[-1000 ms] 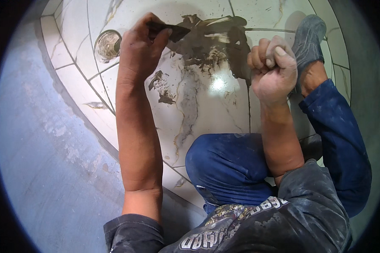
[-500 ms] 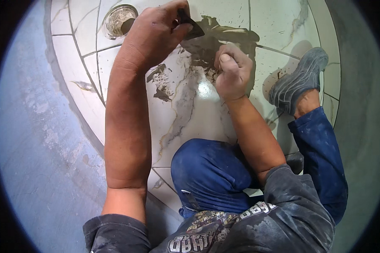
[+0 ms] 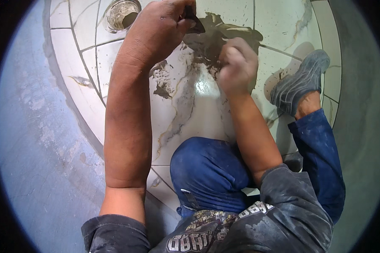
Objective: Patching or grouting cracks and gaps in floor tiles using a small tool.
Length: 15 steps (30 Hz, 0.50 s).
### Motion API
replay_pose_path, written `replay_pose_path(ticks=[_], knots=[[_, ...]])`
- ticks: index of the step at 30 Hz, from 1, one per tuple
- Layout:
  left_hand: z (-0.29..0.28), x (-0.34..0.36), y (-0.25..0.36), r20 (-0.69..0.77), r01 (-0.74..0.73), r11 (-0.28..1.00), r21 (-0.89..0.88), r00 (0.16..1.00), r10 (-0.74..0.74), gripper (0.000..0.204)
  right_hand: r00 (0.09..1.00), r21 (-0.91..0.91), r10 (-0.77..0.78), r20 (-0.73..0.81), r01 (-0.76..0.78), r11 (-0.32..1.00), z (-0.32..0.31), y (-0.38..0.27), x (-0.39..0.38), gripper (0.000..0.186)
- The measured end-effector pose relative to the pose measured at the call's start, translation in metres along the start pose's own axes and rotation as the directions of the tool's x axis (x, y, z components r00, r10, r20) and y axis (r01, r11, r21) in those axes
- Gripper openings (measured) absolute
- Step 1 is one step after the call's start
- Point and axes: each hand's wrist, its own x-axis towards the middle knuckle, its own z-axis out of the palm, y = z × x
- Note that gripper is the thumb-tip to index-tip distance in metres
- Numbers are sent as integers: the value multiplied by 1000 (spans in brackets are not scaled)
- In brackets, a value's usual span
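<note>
My left hand [image 3: 164,21] is closed on a dark, flat scraper-like piece [image 3: 195,23], whose pointed corner juts out past the fingers over wet grey-brown grout [image 3: 209,33]. The hand's far side runs up to the top edge of the picture. My right hand [image 3: 238,65] makes a fist at the grout's near right side and is a little blurred. Whatever it may grip is hidden under the fingers. Beneath both hands lie white marble-look floor tiles [image 3: 190,122], with smears and crumbs of grout [image 3: 162,86] below my left wrist.
A round drain hole [image 3: 121,17] opens in the tiles at the far left. Blue-grey wall [image 3: 33,126] rises along the left. My bent knee [image 3: 209,164] is close below the hands, and my shoe [image 3: 297,82] rests on the tiles at right.
My right hand has shifted slightly up and to the right and has blurred. The left hand, still holding the dark piece, has moved slightly right and away from me.
</note>
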Motion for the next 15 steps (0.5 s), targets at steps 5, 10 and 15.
replay_pose_path(ticks=[5,10,15], knots=[[10,-6,-11,147,33,997,-74,989,-22,13,999,236,-18,47,7,972,-4,-9,-1,23],[26,-5,-9,68,-48,990,-131,996,58,12,999,61,27,34,-29,998,-4,-7,-10,20],[7,18,17,181,187,982,17,966,-187,7,998,55,58,-9,-57,997,-1,-2,-10,19]])
